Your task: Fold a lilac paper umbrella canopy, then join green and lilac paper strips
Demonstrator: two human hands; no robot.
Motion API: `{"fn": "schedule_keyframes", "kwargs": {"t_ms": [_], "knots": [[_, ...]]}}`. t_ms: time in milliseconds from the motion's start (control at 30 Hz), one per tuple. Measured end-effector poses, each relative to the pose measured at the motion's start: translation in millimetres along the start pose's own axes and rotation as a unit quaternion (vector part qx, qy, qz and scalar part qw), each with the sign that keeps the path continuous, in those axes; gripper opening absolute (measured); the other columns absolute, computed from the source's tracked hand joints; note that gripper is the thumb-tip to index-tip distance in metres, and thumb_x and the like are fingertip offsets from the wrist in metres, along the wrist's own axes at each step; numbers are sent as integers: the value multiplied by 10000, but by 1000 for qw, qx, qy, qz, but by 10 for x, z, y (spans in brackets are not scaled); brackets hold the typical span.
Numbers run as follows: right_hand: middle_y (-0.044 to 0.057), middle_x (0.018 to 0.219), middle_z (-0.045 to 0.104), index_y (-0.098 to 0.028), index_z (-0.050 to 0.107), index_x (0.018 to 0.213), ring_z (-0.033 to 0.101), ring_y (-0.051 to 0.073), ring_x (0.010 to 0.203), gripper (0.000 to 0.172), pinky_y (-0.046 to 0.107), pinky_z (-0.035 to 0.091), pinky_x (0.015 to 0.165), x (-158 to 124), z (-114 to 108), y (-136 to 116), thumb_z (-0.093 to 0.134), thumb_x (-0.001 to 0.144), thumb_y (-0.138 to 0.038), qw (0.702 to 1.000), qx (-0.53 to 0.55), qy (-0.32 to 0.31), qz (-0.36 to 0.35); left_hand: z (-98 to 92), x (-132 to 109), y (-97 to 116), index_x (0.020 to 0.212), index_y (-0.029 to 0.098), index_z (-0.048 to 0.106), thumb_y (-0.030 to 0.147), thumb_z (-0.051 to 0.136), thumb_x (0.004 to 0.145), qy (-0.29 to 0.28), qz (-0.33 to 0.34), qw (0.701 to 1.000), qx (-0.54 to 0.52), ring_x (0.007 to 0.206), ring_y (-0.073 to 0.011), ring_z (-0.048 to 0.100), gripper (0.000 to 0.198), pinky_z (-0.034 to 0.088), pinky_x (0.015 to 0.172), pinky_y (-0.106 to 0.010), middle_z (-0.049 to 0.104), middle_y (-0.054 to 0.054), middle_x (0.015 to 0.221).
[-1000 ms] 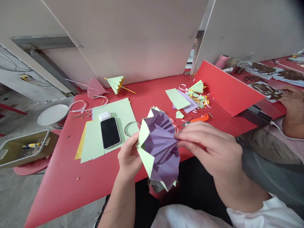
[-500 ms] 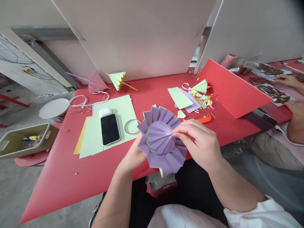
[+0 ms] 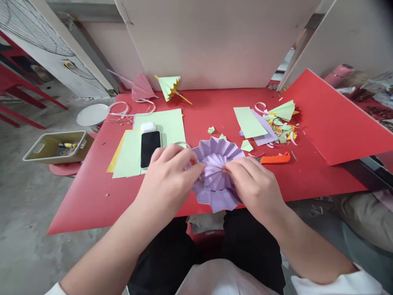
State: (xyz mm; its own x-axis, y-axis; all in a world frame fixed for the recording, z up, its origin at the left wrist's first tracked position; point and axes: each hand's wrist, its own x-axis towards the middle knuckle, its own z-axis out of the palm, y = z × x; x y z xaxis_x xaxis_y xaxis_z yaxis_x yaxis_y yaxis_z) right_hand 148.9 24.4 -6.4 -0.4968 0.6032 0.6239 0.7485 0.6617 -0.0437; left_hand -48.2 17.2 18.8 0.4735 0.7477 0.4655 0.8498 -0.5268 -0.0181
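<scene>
A purple pleated paper rosette point(image 3: 216, 171), a small fan-folded round over a wider ruffled one, lies at the front edge of the red table. My left hand point(image 3: 172, 174) is over its left side, thumb and fingertips closed on the inner round. From the right, my right hand point(image 3: 253, 178) pinches the same inner round near its centre. My fingers partly cover both sides of the rosette. An orange cutter point(image 3: 275, 158) lies just right of my right hand, and a phone point(image 3: 150, 147) rests on green paper point(image 3: 126, 162) beyond my left hand.
Two small paper umbrellas, one pink point(image 3: 143, 87) and one green-and-yellow point(image 3: 169, 88), lie at the back. Paper scraps point(image 3: 284, 131) pile up at right before a red board point(image 3: 331, 119). A bin point(image 3: 55, 147) stands left of the table point(image 3: 89, 209).
My left hand has come from beneath the rosette to its upper left side and now pinches the inner round. The rosette has come down to the table edge; the view has shifted.
</scene>
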Motion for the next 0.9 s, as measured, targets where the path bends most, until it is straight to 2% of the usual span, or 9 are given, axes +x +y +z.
{"fn": "schedule_keyframes", "kwargs": {"t_ms": [167, 300, 600, 900], "knots": [[27, 698, 622, -124, 618, 809, 583, 126, 684, 57, 235, 477, 667, -16, 63, -1, 583, 798, -80, 1000, -10, -2, -8, 28, -14, -8, 729, 226, 668, 56, 558, 768, -30, 16, 998, 45, 811, -201, 507, 206, 356, 662, -334, 624, -23, 819], [26, 699, 615, -124, 622, 807, 588, 124, 699, 82, 230, 478, 686, -36, 120, -16, 573, 795, -59, 1000, -10, -20, -12, 102, -12, -1, 695, 198, 649, 66, 560, 776, -49, 40, 997, 42, 829, -209, 517, 178, 363, 688, -340, 622, -37, 796], [24, 706, 607, -121, 611, 797, 588, 123, 706, 97, 229, 481, 697, -46, 141, -34, 568, 787, -35, 999, -14, -39, -18, 271, -37, -45, 665, 185, 600, 121, 556, 805, -95, 43, 994, 26, 834, -201, 515, 160, 332, 665, -332, 607, -26, 768], [25, 707, 618, -128, 600, 803, 589, 121, 700, 61, 231, 481, 698, -50, 148, -12, 572, 809, -73, 1000, -2, -16, -11, 249, 1, -37, 656, 185, 593, 152, 533, 818, -83, 44, 995, 33, 750, -182, 493, 177, 319, 646, -329, 589, -19, 733]]}}
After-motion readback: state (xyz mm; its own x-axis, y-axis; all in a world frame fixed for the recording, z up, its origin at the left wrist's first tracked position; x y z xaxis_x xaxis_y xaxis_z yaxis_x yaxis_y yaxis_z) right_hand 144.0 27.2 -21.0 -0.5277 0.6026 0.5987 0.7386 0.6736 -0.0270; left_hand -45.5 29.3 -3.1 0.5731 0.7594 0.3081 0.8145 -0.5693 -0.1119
